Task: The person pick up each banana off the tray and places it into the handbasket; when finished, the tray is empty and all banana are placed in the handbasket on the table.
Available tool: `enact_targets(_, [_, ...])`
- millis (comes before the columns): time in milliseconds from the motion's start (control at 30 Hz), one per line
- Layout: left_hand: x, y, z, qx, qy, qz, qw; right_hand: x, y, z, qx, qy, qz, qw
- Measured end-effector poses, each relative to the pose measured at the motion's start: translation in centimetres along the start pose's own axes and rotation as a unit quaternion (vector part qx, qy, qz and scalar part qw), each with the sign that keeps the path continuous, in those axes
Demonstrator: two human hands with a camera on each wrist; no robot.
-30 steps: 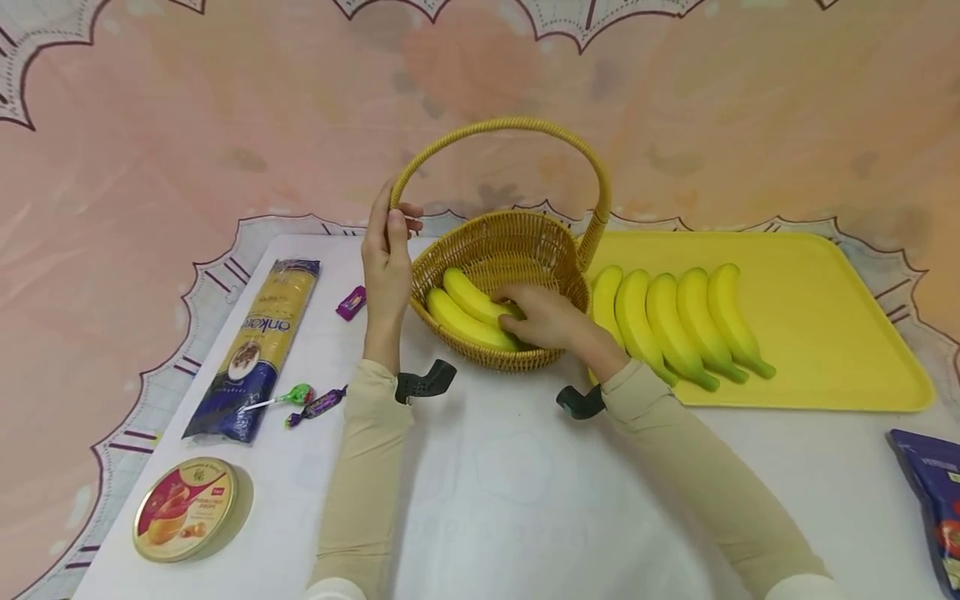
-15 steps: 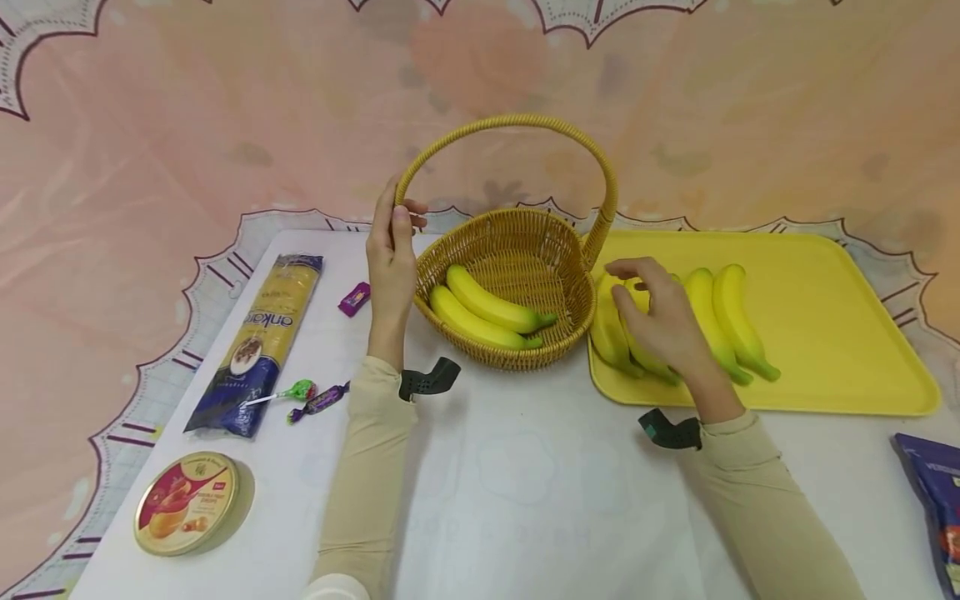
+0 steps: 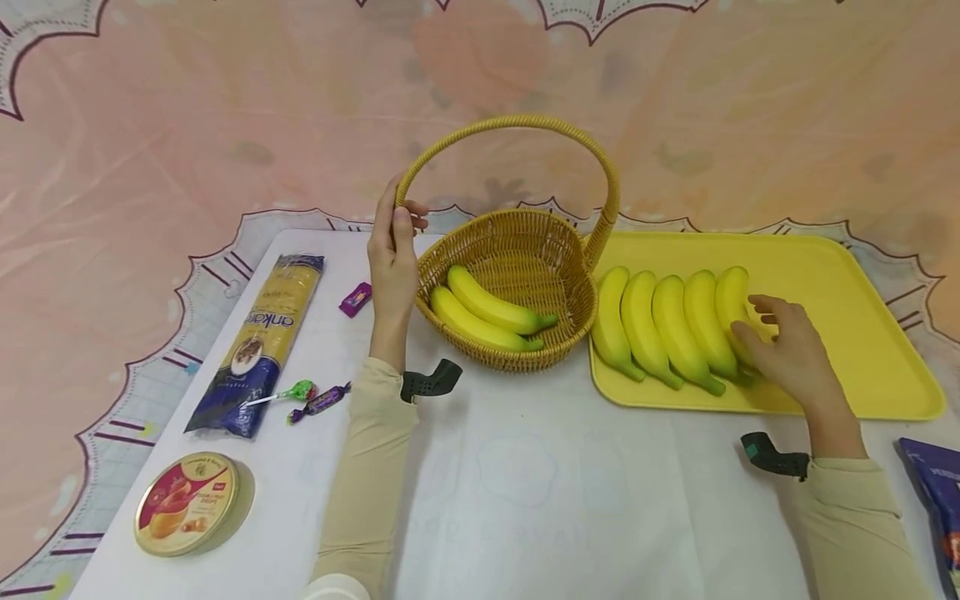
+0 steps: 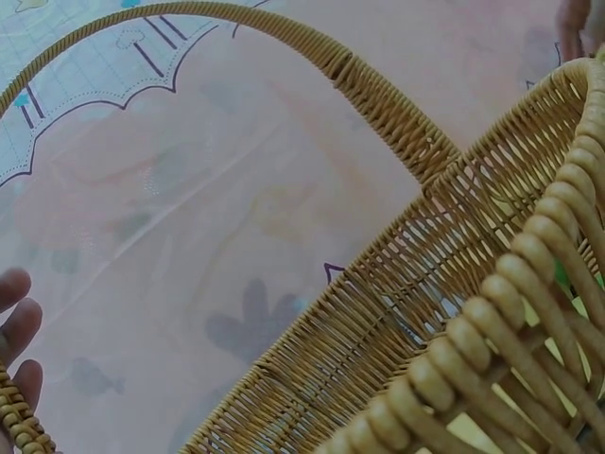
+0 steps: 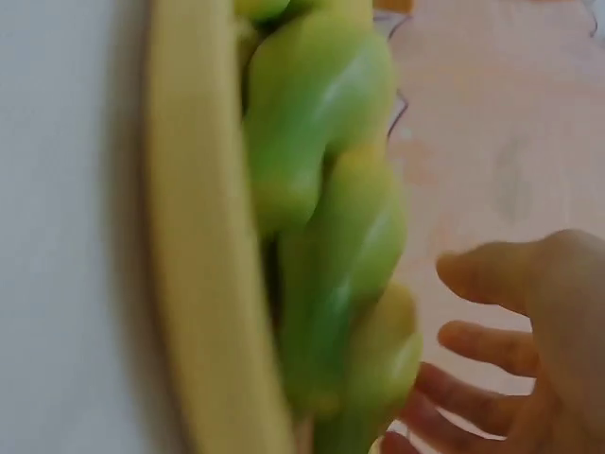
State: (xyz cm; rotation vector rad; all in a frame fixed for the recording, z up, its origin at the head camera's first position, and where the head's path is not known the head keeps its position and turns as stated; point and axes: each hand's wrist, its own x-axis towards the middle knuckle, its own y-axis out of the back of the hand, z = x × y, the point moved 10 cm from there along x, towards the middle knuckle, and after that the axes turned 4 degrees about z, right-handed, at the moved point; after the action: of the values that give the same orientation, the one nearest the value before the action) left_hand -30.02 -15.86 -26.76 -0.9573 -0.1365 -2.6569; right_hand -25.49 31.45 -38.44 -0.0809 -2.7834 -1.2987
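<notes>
Table [image 3: 525, 500]: we see a white top, faintly marked with pale outlines towards the middle.
Sheet [image 3: 300, 108]: we find a peach-pink print at the far side and left, creased at left; wall or floor, we cannot tell.
Border [image 3: 225, 262]: we see pale scallops outlined in dark purple along the table's far and left edges.
Light: soft to us, shadows faint.
</notes>
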Motion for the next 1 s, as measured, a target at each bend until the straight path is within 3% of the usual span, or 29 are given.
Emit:
enact_targets(167, [-0.1, 0.1, -0.1, 0.006, 0.003, 0.003, 1.0000, -0.6, -1.6, 2.3, 0.015, -0.034, -0.065, 0.997])
enact_targets(567, [-0.1, 0.1, -0.2, 0.015, -0.004, 0.003, 0.9999, -2.0, -0.6, 2.2, 0.006, -0.036, -0.045, 0.998])
enact_targets(733, [-0.1, 0.1, -0.2, 0.011, -0.004, 0.006, 0.9999, -2.8, 0.2, 0.0, 0.010, 0.005, -0.026, 1.000])
enact_targets(1000, [0.0, 0.1, -0.2, 0.009, -0.001, 0.002, 1.0000, -4.0, -0.6, -7.3, 0.010, 0.111, -0.020, 0.994])
